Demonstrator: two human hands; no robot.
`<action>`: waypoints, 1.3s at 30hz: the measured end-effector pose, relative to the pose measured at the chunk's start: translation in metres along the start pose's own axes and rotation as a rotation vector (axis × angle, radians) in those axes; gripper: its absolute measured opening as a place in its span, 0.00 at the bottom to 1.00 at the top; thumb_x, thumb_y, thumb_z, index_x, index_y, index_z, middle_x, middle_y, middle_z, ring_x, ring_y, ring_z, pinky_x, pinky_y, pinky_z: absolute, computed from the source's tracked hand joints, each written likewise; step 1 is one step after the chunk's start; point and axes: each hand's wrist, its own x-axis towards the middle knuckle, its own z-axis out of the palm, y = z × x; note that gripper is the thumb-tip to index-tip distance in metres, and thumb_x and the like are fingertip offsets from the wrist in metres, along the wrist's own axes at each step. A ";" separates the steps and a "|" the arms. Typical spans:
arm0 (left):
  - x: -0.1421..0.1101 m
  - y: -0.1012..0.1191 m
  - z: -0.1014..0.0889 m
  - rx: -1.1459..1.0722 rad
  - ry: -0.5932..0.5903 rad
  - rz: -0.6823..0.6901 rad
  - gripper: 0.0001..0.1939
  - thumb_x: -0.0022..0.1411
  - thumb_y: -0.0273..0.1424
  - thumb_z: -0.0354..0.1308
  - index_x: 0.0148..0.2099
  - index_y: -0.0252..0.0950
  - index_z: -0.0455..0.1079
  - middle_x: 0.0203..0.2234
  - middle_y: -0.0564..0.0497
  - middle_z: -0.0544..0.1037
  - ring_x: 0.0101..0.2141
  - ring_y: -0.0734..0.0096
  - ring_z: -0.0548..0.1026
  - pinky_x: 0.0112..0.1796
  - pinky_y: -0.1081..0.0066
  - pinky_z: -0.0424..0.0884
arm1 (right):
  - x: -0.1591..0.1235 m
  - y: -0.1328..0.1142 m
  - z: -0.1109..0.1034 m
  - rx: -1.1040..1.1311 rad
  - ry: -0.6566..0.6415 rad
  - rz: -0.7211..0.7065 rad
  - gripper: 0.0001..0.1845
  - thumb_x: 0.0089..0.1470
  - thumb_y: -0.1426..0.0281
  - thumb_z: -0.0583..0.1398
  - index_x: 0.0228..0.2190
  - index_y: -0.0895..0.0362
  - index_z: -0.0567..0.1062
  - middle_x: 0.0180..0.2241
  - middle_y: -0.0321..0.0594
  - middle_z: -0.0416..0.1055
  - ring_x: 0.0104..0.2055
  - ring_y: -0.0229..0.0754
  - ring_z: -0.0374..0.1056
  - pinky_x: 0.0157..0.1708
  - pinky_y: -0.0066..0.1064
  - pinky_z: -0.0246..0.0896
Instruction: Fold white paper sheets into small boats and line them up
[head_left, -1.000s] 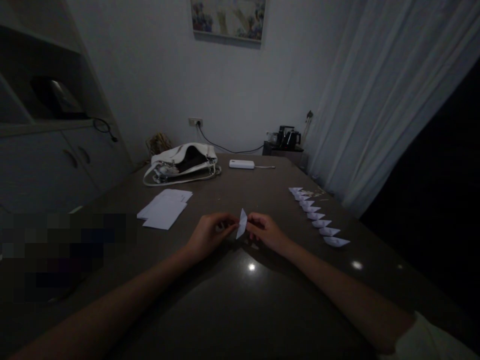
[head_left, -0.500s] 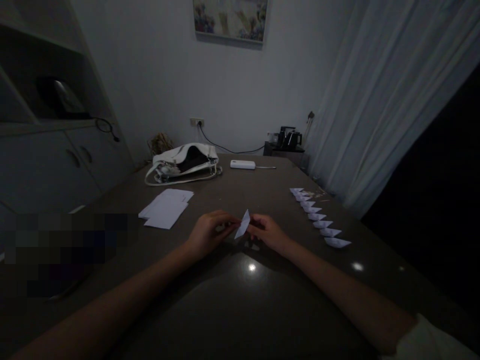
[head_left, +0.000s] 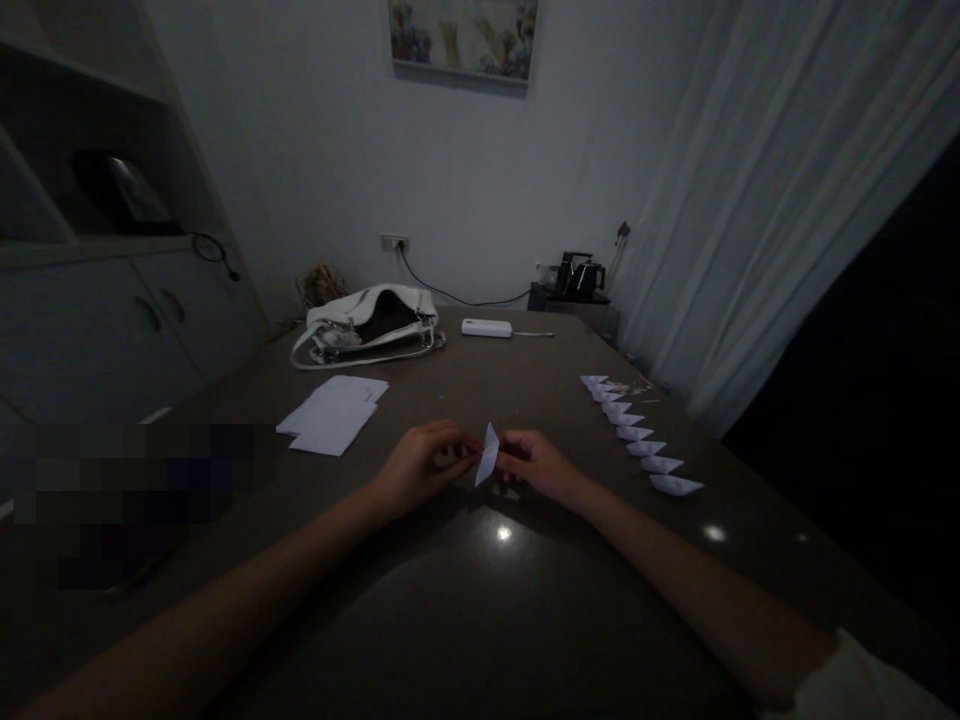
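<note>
Between my two hands, just over the dark table (head_left: 480, 620), a folded white paper boat (head_left: 487, 455) is held nearly on end, its pointed tips up and down. My left hand (head_left: 429, 462) pinches it from the left with thumb and forefinger. From the right, the fingers of my right hand (head_left: 536, 462) are closed on its other side, partly hidden behind the paper. A row of several finished paper boats (head_left: 676, 486) runs along the table's right side. On the left lie some loose white paper sheets (head_left: 334, 425).
At the far left of the table rests a white handbag (head_left: 367, 325), with a white power bank (head_left: 486, 328) and short cable right of it. A black kettle (head_left: 587, 278) stands on a small cabinet beyond. White curtains (head_left: 705, 220) hang at the right.
The paper boat has turned a little to a more upright angle and shifted slightly right and down. Both hands keep hold of it, almost in place.
</note>
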 end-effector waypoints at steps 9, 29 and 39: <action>0.001 0.000 0.002 -0.032 -0.068 0.043 0.09 0.59 0.28 0.57 0.42 0.33 0.73 0.30 0.50 0.71 0.31 0.73 0.70 0.32 0.76 0.65 | -0.001 -0.002 0.001 -0.018 -0.061 -0.011 0.14 0.49 0.62 0.62 0.31 0.61 0.73 0.25 0.35 0.68 0.23 0.33 0.62 0.25 0.24 0.56; 0.000 -0.001 0.002 -0.060 -0.086 0.027 0.09 0.59 0.32 0.58 0.40 0.33 0.74 0.29 0.50 0.69 0.30 0.73 0.69 0.31 0.76 0.64 | -0.004 -0.003 0.002 -0.042 -0.087 0.017 0.11 0.48 0.65 0.62 0.29 0.61 0.73 0.25 0.35 0.67 0.25 0.33 0.61 0.25 0.24 0.55; -0.001 -0.003 0.004 -0.064 -0.092 0.043 0.05 0.58 0.28 0.58 0.36 0.33 0.74 0.29 0.51 0.70 0.30 0.74 0.71 0.30 0.77 0.64 | -0.003 -0.001 0.000 -0.089 -0.096 -0.006 0.11 0.47 0.65 0.63 0.28 0.61 0.72 0.25 0.35 0.67 0.26 0.35 0.62 0.28 0.26 0.57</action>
